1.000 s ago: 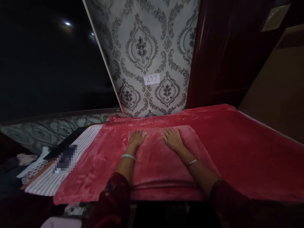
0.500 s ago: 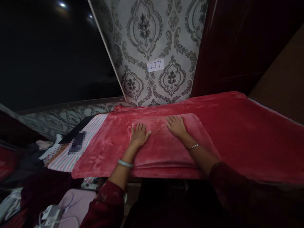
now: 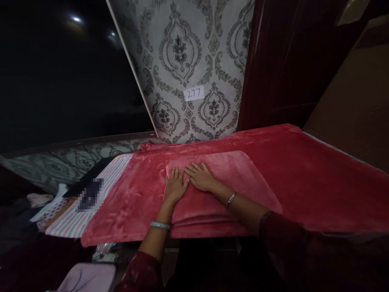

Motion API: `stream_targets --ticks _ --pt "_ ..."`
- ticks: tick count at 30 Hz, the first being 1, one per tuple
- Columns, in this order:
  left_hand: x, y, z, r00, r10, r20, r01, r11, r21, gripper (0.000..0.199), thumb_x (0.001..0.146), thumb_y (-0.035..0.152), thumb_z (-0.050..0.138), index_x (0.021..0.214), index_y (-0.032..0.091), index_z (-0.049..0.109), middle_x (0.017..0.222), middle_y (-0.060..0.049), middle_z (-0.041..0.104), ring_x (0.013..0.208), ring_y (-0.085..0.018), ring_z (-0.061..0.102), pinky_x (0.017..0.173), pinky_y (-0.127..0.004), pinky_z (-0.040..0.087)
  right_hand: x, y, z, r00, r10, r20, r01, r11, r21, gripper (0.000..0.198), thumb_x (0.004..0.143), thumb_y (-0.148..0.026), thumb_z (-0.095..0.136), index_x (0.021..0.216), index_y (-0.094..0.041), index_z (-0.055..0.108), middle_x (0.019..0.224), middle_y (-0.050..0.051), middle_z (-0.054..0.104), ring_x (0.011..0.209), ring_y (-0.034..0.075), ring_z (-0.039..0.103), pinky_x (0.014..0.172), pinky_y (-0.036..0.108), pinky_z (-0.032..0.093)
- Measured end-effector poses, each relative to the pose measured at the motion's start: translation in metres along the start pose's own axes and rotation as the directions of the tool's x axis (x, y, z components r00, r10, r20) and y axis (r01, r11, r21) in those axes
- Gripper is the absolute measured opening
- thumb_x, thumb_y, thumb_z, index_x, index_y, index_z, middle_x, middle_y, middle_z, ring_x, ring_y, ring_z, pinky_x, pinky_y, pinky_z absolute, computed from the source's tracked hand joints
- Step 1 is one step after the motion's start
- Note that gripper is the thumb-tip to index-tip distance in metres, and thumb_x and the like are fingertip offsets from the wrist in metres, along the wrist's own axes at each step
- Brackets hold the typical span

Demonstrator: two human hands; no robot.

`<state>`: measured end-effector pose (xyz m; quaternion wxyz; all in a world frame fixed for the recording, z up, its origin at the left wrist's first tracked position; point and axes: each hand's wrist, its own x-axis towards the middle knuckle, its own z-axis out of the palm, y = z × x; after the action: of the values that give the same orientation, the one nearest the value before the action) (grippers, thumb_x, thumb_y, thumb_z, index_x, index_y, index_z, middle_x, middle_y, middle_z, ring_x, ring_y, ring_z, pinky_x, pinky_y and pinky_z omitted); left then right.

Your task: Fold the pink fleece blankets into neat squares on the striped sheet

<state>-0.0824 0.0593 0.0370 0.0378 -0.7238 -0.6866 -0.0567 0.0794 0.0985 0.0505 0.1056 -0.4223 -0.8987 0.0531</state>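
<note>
A folded pink fleece cloth (image 3: 234,174) lies flat on a larger red plush blanket (image 3: 291,170) that covers the table. My left hand (image 3: 176,188) rests palm down at the folded cloth's left edge, fingers spread. Beside it, my right hand (image 3: 199,176) lies flat on the cloth, fingers apart and pointing left, its fingertips close to the left hand. Both hands are open and grip nothing. Along the front, the cloth's stacked layers show.
A striped cloth (image 3: 118,170) sticks out at left, with a blurred dark item (image 3: 90,195) on it. Behind stand a large dark screen (image 3: 69,73) and a patterned wall with a paper label (image 3: 193,93). Lower left is a pink stool seat (image 3: 88,278).
My right hand has slid left across the folded cloth until close to my left hand. The left hand stays at the left edge. The view has shifted slightly.
</note>
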Motion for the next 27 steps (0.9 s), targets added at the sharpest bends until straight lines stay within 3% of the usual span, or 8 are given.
stream_targets --ticks 3,6,9,13,17,20,23,27 --pt "-0.001 -0.001 -0.001 1.000 0.006 0.005 -0.006 1.000 -0.003 0.063 0.101 0.047 0.036 0.158 0.021 0.034 0.167 -0.015 0.022 0.154 -0.033 0.021 0.116 -0.062 0.033 -0.013 0.033 0.006 0.983 0.167 -0.073 -0.171 0.984 -0.051 0.056 0.102 -0.039 0.035 0.155 -0.023 0.041 0.163 0.009 0.034 0.152 0.029 0.024 0.121 0.060 0.017" --pt "-0.001 0.001 -0.001 1.000 -0.004 0.020 0.004 1.000 -0.011 0.063 0.101 0.047 0.036 0.159 0.020 0.032 0.168 -0.015 0.021 0.155 -0.032 0.020 0.116 -0.063 0.032 -0.037 0.081 0.003 0.914 0.376 -0.154 -0.395 0.911 -0.119 0.059 0.101 -0.043 0.037 0.154 -0.018 0.042 0.162 0.014 0.035 0.149 0.033 0.030 0.119 0.061 0.021" --pt "0.000 0.002 -0.001 0.999 -0.006 0.036 0.007 1.000 -0.017 0.064 0.102 0.047 0.034 0.159 0.019 0.031 0.168 -0.015 0.020 0.155 -0.032 0.018 0.118 -0.061 0.030 -0.062 0.112 -0.006 0.871 0.456 -0.184 -0.485 0.858 -0.169 0.060 0.101 -0.045 0.037 0.154 -0.017 0.043 0.161 0.016 0.036 0.148 0.034 0.032 0.118 0.061 0.023" --pt "0.004 0.002 -0.007 0.998 -0.008 0.056 0.010 0.999 -0.039 0.065 0.102 0.050 0.032 0.160 0.020 0.030 0.169 -0.014 0.018 0.156 -0.031 0.015 0.120 -0.060 0.027 -0.083 0.105 -0.015 0.850 0.505 -0.153 -0.526 0.830 -0.183 0.061 0.102 -0.047 0.036 0.155 -0.017 0.040 0.163 0.017 0.032 0.150 0.036 0.027 0.117 0.066 0.021" --pt "-0.003 0.009 -0.025 0.994 -0.005 0.111 0.012 0.998 -0.065 0.066 0.102 0.054 0.030 0.158 0.018 0.033 0.167 -0.016 0.024 0.155 -0.033 0.018 0.122 -0.063 0.018 -0.109 0.085 -0.015 0.894 0.434 -0.111 -0.447 0.879 -0.165 0.062 0.102 -0.056 0.033 0.156 -0.026 0.039 0.164 0.014 0.031 0.149 0.039 0.027 0.115 0.069 0.019" --pt "-0.026 0.027 -0.035 0.985 0.156 0.068 -0.152 0.986 -0.069 0.067 0.100 0.058 0.036 0.158 0.023 0.034 0.167 -0.012 0.027 0.155 -0.034 0.017 0.123 -0.063 0.009 -0.141 0.083 -0.010 0.899 0.418 -0.132 -0.437 0.880 -0.186 0.062 0.102 -0.059 0.032 0.154 -0.028 0.043 0.163 0.011 0.033 0.150 0.039 0.025 0.115 0.069 0.019" --pt "-0.054 0.046 -0.029 0.946 0.313 0.089 -0.305 0.948 -0.089 0.067 0.099 0.058 0.042 0.159 0.032 0.030 0.169 -0.006 0.021 0.156 -0.035 0.013 0.123 -0.064 0.010 -0.170 0.088 -0.005 0.876 0.449 -0.174 -0.478 0.856 -0.196 0.062 0.101 -0.059 0.032 0.155 -0.030 0.041 0.164 0.009 0.031 0.151 0.039 0.022 0.113 0.070 0.024" --pt "-0.071 0.054 -0.011 0.944 0.314 0.101 -0.308 0.948 -0.077 0.066 0.099 0.055 0.042 0.160 0.034 0.027 0.170 -0.005 0.017 0.156 -0.037 0.010 0.120 -0.069 0.012 -0.186 0.091 0.000 0.873 0.455 -0.174 -0.482 0.858 -0.177 0.061 0.103 -0.055 0.030 0.158 -0.030 0.035 0.167 0.006 0.027 0.152 0.036 0.020 0.109 0.061 0.039"
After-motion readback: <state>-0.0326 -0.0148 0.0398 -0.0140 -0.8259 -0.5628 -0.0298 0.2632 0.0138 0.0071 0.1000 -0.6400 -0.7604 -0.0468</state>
